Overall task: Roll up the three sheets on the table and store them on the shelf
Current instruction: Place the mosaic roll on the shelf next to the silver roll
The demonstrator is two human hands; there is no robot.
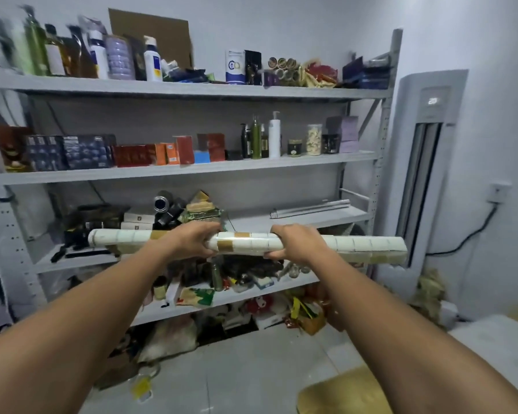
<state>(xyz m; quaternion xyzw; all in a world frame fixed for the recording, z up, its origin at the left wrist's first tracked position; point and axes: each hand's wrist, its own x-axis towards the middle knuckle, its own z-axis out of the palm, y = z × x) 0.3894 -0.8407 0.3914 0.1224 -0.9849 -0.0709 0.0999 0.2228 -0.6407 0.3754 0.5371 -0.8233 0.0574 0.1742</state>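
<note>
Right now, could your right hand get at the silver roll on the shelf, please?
Probably, once freed: the right hand grips the white roll, but the silver roll lies just beyond it with bare shelf in front.

1. Shelf unit [192, 170]: stands against the back wall, boards one above another.
2. Top board: bottles [36, 46] at the left end, cardboard panel [153, 31] behind them against the wall.
3. Second board: boxes [72, 152] on the left half, pump bottles [274, 135] right of centre.
4. Third board: spare roll [310, 209] lying lengthwise at the right end.
5. Rolled sheet [245, 245]: held level in front of the third board, left hand [192, 240] and right hand [296, 245] gripping either side of its middle.
6. Air conditioner [425, 174]: on the floor just right of the shelf unit; wall socket [497, 192] further right.
</note>
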